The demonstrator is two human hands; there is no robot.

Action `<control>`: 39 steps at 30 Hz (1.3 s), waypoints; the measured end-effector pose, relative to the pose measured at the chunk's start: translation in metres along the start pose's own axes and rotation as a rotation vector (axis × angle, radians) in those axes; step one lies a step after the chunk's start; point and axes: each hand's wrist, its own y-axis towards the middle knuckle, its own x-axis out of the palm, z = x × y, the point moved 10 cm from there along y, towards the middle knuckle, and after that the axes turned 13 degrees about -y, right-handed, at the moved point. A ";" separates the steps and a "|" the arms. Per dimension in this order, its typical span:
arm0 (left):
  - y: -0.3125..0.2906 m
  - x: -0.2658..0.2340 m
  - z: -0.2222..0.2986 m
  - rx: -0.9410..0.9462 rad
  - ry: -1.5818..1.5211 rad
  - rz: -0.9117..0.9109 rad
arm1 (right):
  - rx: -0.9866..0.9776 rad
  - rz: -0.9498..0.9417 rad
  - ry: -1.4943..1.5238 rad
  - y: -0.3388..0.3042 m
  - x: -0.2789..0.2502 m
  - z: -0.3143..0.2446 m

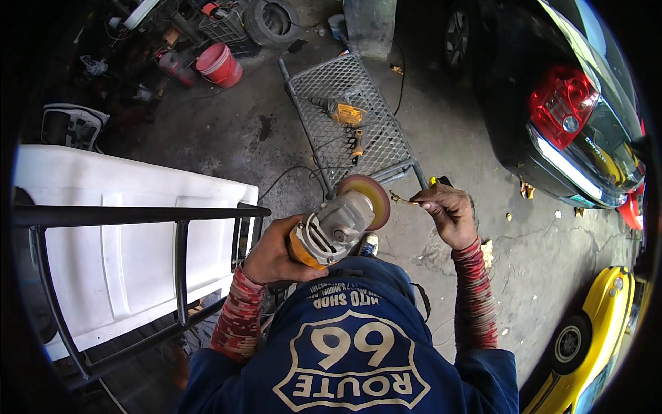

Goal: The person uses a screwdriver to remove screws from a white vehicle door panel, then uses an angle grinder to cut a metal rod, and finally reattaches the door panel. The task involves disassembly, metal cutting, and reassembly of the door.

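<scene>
My left hand [271,254] is wrapped round the body of an angle grinder [336,226], grey at the head and yellow at the rear. Its reddish-brown disc [376,199] points up and to the right. Close by on the right, my right hand [452,217] pinches a small thin brass-coloured metal piece [404,200], whose tip comes near the disc's edge; I cannot tell whether they touch. A yellow and black thing [439,181] shows behind the right fingers, mostly hidden.
Ahead stands a metal mesh stand [331,76] bearing yellow and black power tools [346,114]. A black tubular frame [181,276] and white panel [124,200] lie left. A dark car [510,117] and yellow car [593,345] stand right. Farther off are a red bucket [219,65] and tyres [267,24].
</scene>
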 end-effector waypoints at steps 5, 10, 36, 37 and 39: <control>0.005 0.004 0.001 0.002 -0.001 -0.044 | -0.028 0.012 -0.055 0.003 0.000 -0.006; 0.010 0.002 -0.002 -0.034 -0.022 -0.035 | -0.047 0.019 -0.092 0.002 -0.002 -0.008; 0.012 0.003 -0.014 -0.038 0.000 -0.118 | -0.089 0.110 -0.318 -0.004 -0.006 -0.014; 0.012 0.002 -0.017 -0.051 0.005 -0.114 | -0.078 0.107 -0.317 -0.005 -0.005 -0.014; 0.013 0.003 -0.019 -0.038 0.014 -0.119 | -0.083 0.112 -0.324 -0.005 -0.004 -0.016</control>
